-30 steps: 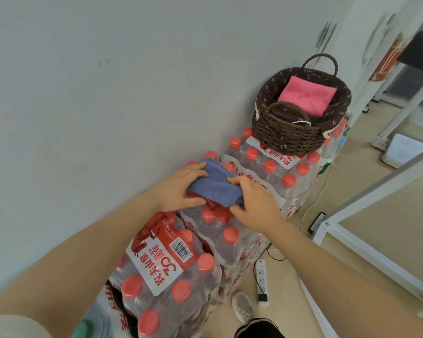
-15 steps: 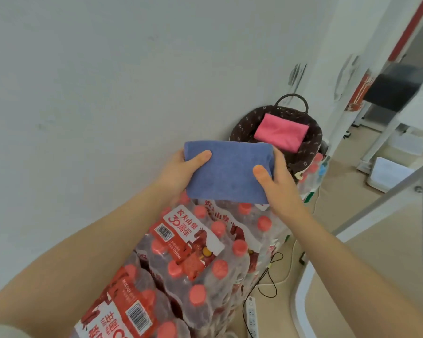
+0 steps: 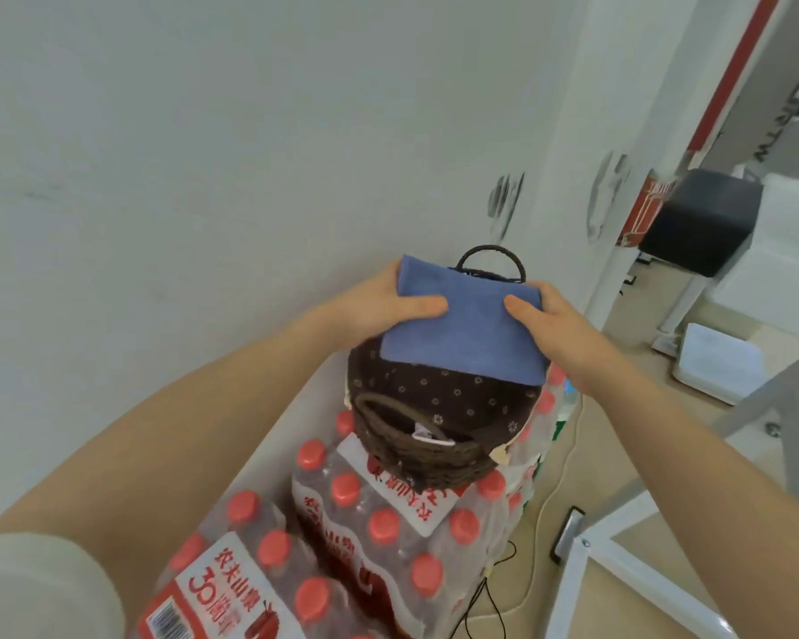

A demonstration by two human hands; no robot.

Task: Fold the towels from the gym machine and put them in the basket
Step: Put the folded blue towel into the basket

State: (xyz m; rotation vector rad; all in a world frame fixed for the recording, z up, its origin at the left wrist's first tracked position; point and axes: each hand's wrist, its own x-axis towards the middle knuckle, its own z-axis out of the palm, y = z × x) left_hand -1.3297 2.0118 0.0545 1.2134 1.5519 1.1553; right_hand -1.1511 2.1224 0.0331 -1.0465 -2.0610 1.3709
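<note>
Since half a second ago we have carried the folded blue towel (image 3: 464, 332) forward, so it now hangs over the open mouth of the basket (image 3: 439, 449) and hides the pink towel that showed inside it earlier. Our left hand (image 3: 379, 306) pinches the towel's left edge, thumb laid flat on top and fingers tucked beneath. Our right hand (image 3: 559, 325) grips the right edge the same way, thumb on top, fingers curled under. We hold the towel flat and roughly level between both hands; whether its underside touches the basket's rim we cannot tell. The brown wicker basket, with its dotted cloth lining and looped handles, sits on shrink-wrapped packs of water bottles (image 3: 388, 537) with red caps, stacked against the white wall (image 3: 204, 154). A white metal frame (image 3: 619, 555) stands on the floor to the right.
</note>
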